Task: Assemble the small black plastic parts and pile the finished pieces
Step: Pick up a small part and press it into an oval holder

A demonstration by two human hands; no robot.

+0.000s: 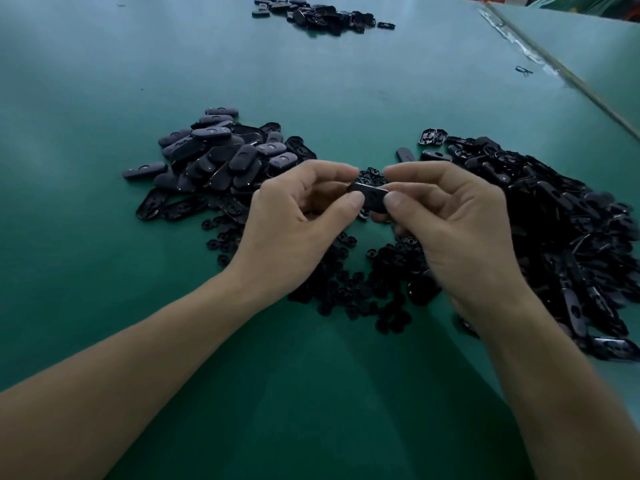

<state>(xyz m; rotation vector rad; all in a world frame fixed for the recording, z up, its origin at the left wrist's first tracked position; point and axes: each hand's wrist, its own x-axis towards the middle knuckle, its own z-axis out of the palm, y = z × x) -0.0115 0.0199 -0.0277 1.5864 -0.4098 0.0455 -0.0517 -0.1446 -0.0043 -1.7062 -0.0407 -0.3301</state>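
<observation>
At frame centre, your left hand [298, 216] and right hand [446, 216] are both pinching one black oval piece [370, 198] above the green table [104, 237], between two heaps of parts.

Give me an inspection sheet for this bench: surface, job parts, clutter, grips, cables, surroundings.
Surface: green table, a seam along its right side.
Job's things: pile of oval pieces on the left; pile of oval shells on the right; small round parts between them; one oval part held.
Clutter: far pile of black parts; lone black scrap by the seam.
Grips: left grip and right grip each pinch one end of the oval part.
Cables: nothing seen.
Surroundings: orange and green shapes beyond the table, unclear.
</observation>
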